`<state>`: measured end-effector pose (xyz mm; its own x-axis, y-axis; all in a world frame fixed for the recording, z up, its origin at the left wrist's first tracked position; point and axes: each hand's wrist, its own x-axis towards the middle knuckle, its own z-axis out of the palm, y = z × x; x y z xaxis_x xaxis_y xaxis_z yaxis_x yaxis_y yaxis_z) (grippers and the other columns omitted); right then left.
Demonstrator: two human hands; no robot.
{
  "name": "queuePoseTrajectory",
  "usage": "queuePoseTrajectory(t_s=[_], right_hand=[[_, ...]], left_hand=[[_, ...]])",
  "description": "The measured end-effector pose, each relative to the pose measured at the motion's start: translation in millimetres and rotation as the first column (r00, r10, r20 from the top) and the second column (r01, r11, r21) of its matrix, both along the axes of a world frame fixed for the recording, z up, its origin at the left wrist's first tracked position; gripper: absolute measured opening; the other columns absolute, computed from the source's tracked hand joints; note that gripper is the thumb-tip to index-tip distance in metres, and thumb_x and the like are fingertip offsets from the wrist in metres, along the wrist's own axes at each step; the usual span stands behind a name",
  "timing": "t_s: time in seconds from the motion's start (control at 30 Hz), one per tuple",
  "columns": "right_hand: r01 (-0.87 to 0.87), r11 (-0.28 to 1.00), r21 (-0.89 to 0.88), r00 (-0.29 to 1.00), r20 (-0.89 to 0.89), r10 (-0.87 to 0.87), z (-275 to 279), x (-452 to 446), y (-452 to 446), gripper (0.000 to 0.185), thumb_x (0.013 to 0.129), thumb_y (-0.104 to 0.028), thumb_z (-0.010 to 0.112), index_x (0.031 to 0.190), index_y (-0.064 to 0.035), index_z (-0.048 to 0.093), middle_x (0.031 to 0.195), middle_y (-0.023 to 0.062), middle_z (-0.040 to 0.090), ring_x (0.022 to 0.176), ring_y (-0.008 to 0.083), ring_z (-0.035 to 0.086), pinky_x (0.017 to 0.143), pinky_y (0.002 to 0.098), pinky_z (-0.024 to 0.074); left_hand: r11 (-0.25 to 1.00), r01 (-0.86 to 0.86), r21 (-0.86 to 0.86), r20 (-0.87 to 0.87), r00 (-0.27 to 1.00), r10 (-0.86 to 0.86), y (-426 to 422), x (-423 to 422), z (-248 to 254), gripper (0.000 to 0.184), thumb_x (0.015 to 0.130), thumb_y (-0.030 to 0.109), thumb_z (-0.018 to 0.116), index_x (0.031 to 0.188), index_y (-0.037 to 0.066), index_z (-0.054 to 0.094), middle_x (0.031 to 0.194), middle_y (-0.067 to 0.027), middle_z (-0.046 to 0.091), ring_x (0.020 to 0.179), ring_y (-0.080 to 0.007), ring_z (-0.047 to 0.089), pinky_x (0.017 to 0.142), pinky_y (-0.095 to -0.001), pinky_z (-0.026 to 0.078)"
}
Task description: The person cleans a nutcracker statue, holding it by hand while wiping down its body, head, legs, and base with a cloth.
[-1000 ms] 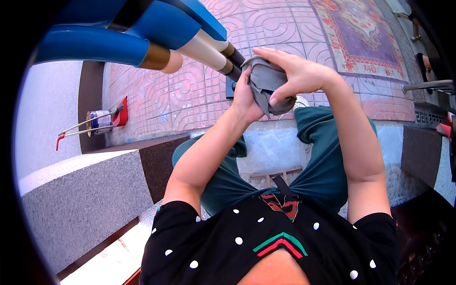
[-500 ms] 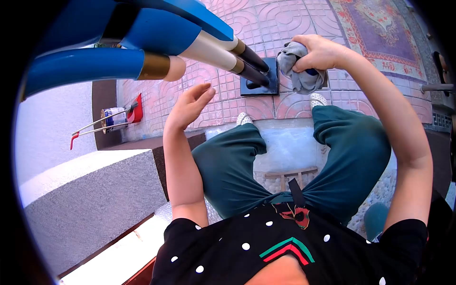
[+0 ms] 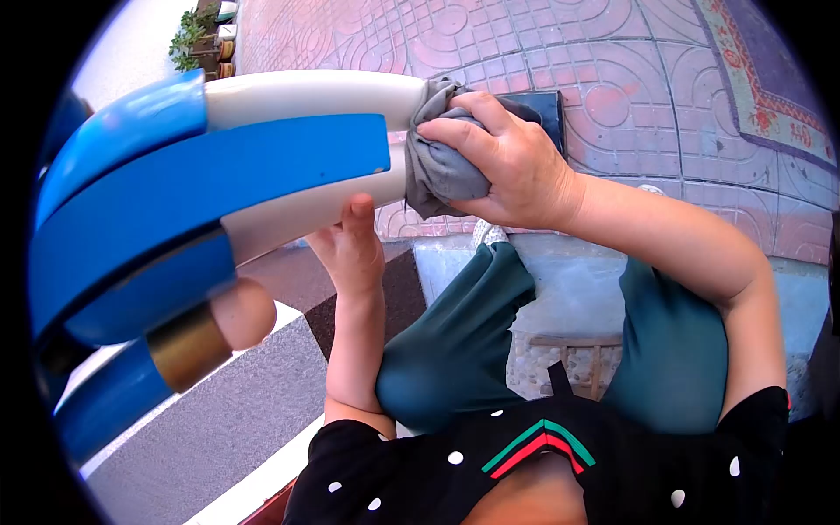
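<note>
Pinches a bunched grey cloth [image 3: 444, 171] in the grip of the right hand [image 3: 523, 162], with fingers curled over it. Holds the cloth against the visible ends of two white tubes [image 3: 306, 98], either side of a blue bar [image 3: 219, 175]. Sets the left hand [image 3: 354, 254] at the lower tube, with thumb against it; cannot tell, owing to partly hidden fingers, whether spread or closed. Includes, beyond the right hand, a black plate [image 3: 550, 118] on patterned floor tiles [image 3: 604, 101].

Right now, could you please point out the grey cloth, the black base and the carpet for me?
Grey cloth [image 3: 448, 170], head view: on its bunched middle.
Black base [image 3: 550, 114], head view: near its exposed right edge.
Carpet [image 3: 792, 74], head view: on its purple field.
</note>
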<state>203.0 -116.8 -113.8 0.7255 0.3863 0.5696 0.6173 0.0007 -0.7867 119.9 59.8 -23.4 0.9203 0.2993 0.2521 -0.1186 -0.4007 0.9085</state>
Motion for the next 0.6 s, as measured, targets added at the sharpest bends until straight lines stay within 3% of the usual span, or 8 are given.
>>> queuePoseTrajectory(t_s=[0.03, 0.1, 0.17, 0.23, 0.33, 0.4, 0.5, 0.6], right_hand=[[-0.011, 1.000, 0.008, 1.000, -0.020, 0.011, -13, 0, 0, 0.063, 0.068, -0.015, 0.080, 0.124, -0.0121, 0.052, 0.117, 0.0166, 0.053, 0.098, 0.0351, 0.063, 0.082, 0.0410, 0.0561], [-0.028, 0.999, -0.027, 1.000, -0.002, 0.028, -46, 1, -6, 0.062, 0.067, -0.011, 0.079, 0.123, -0.0113, 0.052, 0.116, 0.0162, 0.053, 0.099, 0.0360, 0.062, 0.083, 0.0409, 0.0560], [-0.094, 0.984, -0.150, 0.984, -0.165, 0.069, -92, 0, -17, 0.056, 0.067, -0.010, 0.076, 0.119, -0.0088, 0.056, 0.116, 0.0154, 0.055, 0.098, 0.0367, 0.062, 0.083, 0.0409, 0.0549], [-0.169, 0.941, -0.292, 0.914, -0.403, 0.039, -142, 0, -27, 0.048, 0.074, -0.012, 0.073, 0.118, -0.0073, 0.056, 0.116, 0.0142, 0.056, 0.101, 0.0370, 0.061, 0.087, 0.0414, 0.0519], [-0.214, 0.895, -0.391, 0.881, -0.472, 0.004, -152, 6, -36, 0.047, 0.074, -0.012, 0.074, 0.118, -0.0079, 0.057, 0.114, 0.0141, 0.057, 0.103, 0.0355, 0.060, 0.089, 0.0400, 0.0500], [-0.181, 0.960, -0.214, 0.916, -0.393, 0.085, -129, 15, -44, 0.047, 0.075, -0.020, 0.075, 0.118, -0.0108, 0.057, 0.112, 0.0133, 0.058, 0.102, 0.0350, 0.061, 0.090, 0.0406, 0.0509], [0.016, 0.997, 0.069, 0.987, -0.160, -0.005, -64, 33, -40, 0.059, 0.070, -0.009, 0.080, 0.124, -0.0078, 0.054, 0.112, 0.0139, 0.058, 0.105, 0.0308, 0.059, 0.092, 0.0378, 0.0477], [0.092, 0.962, 0.256, 0.995, 0.014, -0.099, -1, 52, -11, 0.062, 0.073, -0.024, 0.080, 0.126, -0.0112, 0.051, 0.114, 0.0144, 0.053, 0.105, 0.0329, 0.058, 0.092, 0.0386, 0.0504]], left_hand=[[1.000, -0.011, 0.008, -0.020, 1.000, 0.011, 2, -2, -2, 0.054, 0.083, 0.040, 0.076, 0.119, 0.007, 0.052, 0.112, -0.0041, 0.059, 0.106, -0.0181, 0.060, 0.092, -0.0338, 0.051], [0.998, -0.017, 0.068, 0.004, 1.000, 0.017, -2, -2, 4, 0.035, 0.087, 0.023, 0.075, 0.112, 0.008, 0.056, 0.105, -0.0035, 0.060, 0.096, -0.0130, 0.056, 0.085, -0.0305, 0.045], [0.997, -0.036, 0.071, -0.015, 0.999, 0.037, -5, 1, 7, 0.029, 0.089, 0.017, 0.071, 0.112, 0.009, 0.056, 0.106, -0.0025, 0.059, 0.098, -0.0131, 0.056, 0.088, -0.0315, 0.045], [0.988, -0.073, 0.134, -0.021, 0.997, 0.077, -3, 4, 6, 0.049, 0.083, 0.035, 0.074, 0.118, 0.009, 0.052, 0.109, -0.0056, 0.058, 0.104, -0.0187, 0.059, 0.088, -0.0369, 0.053], [0.984, -0.069, 0.166, -0.022, 0.997, 0.074, -3, 7, 6, 0.061, 0.079, 0.044, 0.075, 0.123, 0.009, 0.049, 0.112, -0.0081, 0.057, 0.107, -0.0217, 0.061, 0.088, -0.0402, 0.058], [0.986, -0.065, 0.155, -0.024, 0.997, 0.069, -2, 5, 4, 0.061, 0.079, 0.043, 0.074, 0.123, 0.009, 0.049, 0.112, -0.0084, 0.057, 0.107, -0.0214, 0.061, 0.088, -0.0400, 0.058], [0.992, -0.052, 0.114, -0.047, 0.997, 0.058, 1, 4, 4, 0.060, 0.081, 0.042, 0.072, 0.124, 0.008, 0.049, 0.114, -0.0088, 0.057, 0.107, -0.0213, 0.061, 0.088, -0.0395, 0.058], [0.996, -0.018, 0.090, -0.052, 0.998, 0.023, 1, 4, 4, 0.058, 0.083, 0.042, 0.070, 0.125, 0.007, 0.049, 0.115, -0.0092, 0.057, 0.109, -0.0219, 0.060, 0.090, -0.0400, 0.057]])
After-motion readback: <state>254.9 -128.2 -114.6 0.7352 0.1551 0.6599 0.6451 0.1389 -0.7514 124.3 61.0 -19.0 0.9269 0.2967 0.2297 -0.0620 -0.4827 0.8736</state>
